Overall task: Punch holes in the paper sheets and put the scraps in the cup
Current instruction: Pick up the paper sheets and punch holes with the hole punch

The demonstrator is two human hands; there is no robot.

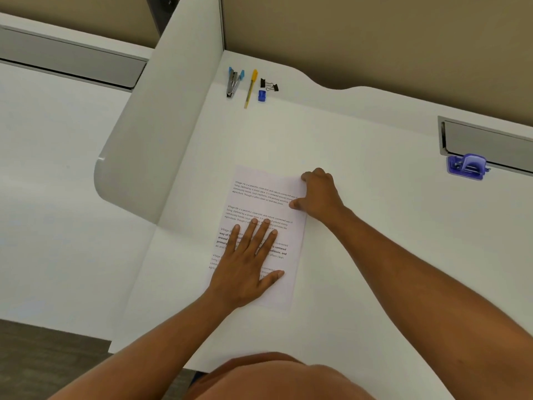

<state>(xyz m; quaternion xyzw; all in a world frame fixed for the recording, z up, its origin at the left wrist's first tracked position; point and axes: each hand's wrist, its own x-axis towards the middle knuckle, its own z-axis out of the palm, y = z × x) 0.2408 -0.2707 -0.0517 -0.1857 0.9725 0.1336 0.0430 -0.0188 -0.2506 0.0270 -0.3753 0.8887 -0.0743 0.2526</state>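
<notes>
None of the punching is done: my left hand [248,264] lies flat on the paper [261,235], my right hand [318,194] curled, pinching its edge. Far right of my hands, the hole punch [467,166] sits untouched; I see no cup.

The white surface [360,215] carries a printed paper sheet [268,197] near its middle, lying flat with its long side running away from the person. Far behind the sheet, close to the back edge of the surface, lie a blue staple remover [234,82], a yellow pen [250,88], a small blue sharpener [262,95] and a black binder clip [268,84], all near one another in a row. Well apart to the right of the sheet stands a blue hole punch [466,166], just beside a grey recessed tray [490,145] set in the surface.
</notes>
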